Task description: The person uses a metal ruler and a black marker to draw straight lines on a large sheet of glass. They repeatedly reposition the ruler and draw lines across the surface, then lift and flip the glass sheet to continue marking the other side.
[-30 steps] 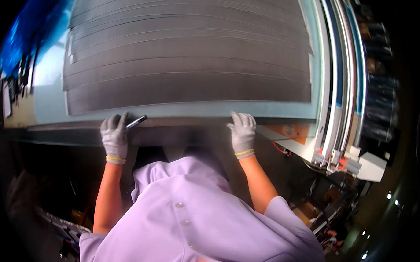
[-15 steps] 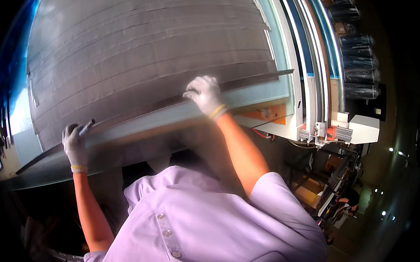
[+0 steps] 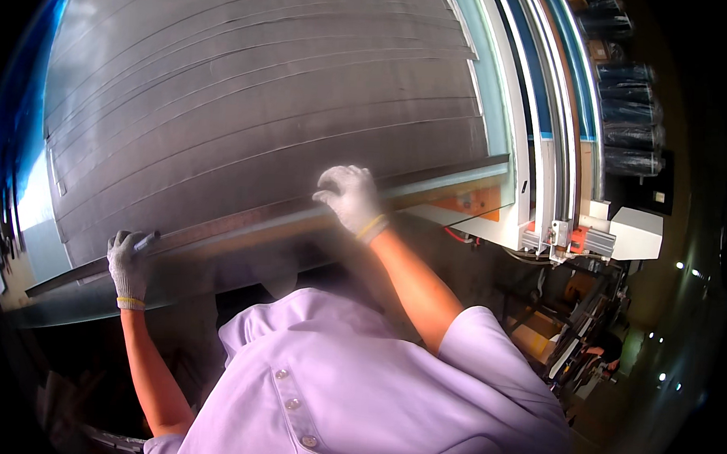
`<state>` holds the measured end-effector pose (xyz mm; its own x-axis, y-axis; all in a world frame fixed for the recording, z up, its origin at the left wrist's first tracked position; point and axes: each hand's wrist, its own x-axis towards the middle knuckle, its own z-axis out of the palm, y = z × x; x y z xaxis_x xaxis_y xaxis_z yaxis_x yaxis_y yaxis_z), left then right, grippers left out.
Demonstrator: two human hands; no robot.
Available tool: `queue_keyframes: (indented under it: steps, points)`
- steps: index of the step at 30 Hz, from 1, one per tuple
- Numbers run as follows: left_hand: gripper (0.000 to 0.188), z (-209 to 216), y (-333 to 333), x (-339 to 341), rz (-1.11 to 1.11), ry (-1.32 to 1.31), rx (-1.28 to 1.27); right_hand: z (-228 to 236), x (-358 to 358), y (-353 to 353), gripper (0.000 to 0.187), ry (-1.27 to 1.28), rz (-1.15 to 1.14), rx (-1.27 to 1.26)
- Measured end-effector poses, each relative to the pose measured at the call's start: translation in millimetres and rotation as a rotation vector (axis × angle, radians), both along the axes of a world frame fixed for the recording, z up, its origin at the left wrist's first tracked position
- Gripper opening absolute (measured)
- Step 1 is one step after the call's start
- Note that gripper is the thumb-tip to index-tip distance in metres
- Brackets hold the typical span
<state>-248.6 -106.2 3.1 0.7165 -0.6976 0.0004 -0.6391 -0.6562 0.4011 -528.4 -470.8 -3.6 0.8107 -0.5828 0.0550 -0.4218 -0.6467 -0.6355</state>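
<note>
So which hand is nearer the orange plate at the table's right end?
Right. The right hand grips the long dark strip fairly close to the orange plate; the left hand holds the strip's far left end, well away from it.

Dim, motion-blurred centre; strong fisheye bend, black rim

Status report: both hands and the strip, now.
Left hand gripping long dark strip at its near end. Right hand pressing on it mid-length. Strip lies along grey sheet stack. Nothing blocking.
</note>
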Motion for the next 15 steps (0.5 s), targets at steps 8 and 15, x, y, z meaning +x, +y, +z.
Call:
queue_keyframes:
  steps: [8,15]
  points:
    - [0.032,-20.2,-16.8,-18.2,0.041,-0.072,-0.325,-11.2,-9.2,-16.1,0.023,-0.186,-0.072,-0.281]
    - [0.026,-26.4,-1.2,-26.4,0.415,0.396,-0.597,-20.1,-3.4,-8.1,0.015,-0.173,-0.075,-0.379]
